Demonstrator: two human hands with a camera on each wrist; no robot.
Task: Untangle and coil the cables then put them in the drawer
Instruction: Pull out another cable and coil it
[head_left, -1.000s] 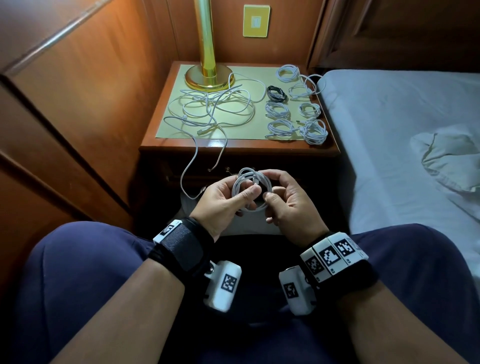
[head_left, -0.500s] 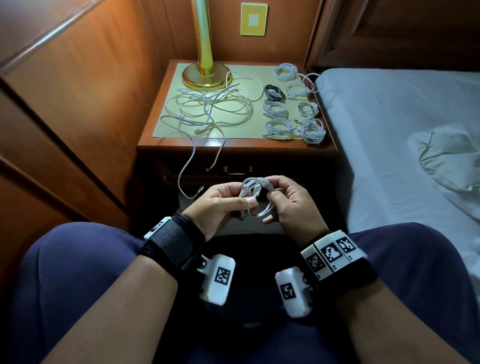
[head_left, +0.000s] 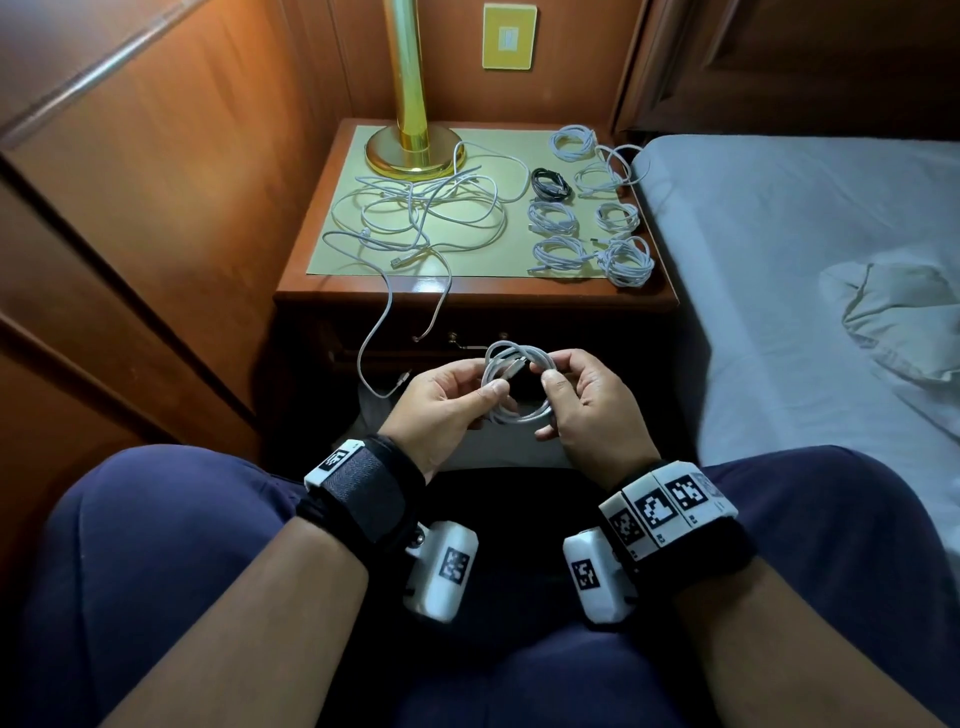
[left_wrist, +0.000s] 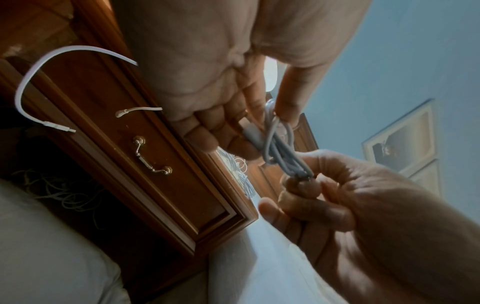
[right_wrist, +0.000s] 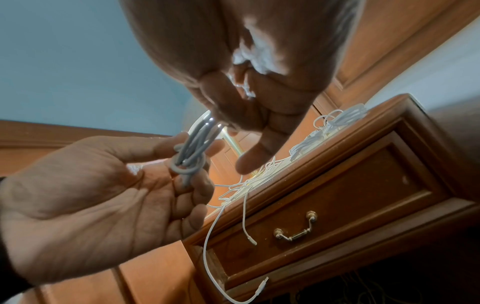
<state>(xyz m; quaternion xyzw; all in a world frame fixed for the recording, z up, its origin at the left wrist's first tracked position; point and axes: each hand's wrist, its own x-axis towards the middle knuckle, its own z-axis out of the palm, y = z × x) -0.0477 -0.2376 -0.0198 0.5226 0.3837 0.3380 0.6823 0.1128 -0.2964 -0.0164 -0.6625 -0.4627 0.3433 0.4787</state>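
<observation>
Both hands hold a small white cable coil (head_left: 519, 382) in front of my knees, below the nightstand. My left hand (head_left: 488, 395) pinches its left side, where the cable end is looped round the strands (right_wrist: 185, 164). My right hand (head_left: 549, 379) pinches the right side between thumb and fingers (left_wrist: 298, 185). A tangle of loose white cables (head_left: 426, 213) lies on the nightstand top (head_left: 467, 291); two ends hang over the drawer front (right_wrist: 337, 205). The drawer is closed, with its brass handle (right_wrist: 296, 228) showing. Several finished coils (head_left: 587, 228), one of them black (head_left: 550, 184), lie at the right.
A brass lamp (head_left: 410, 114) stands at the back of the nightstand. A bed with a pale sheet (head_left: 805, 260) runs along the right, and wood panelling (head_left: 156, 208) closes the left. My legs fill the near foreground.
Both hands stayed in front of the drawer and turned the coil between the fingers. The cable end now crosses the ring near my left thumb.
</observation>
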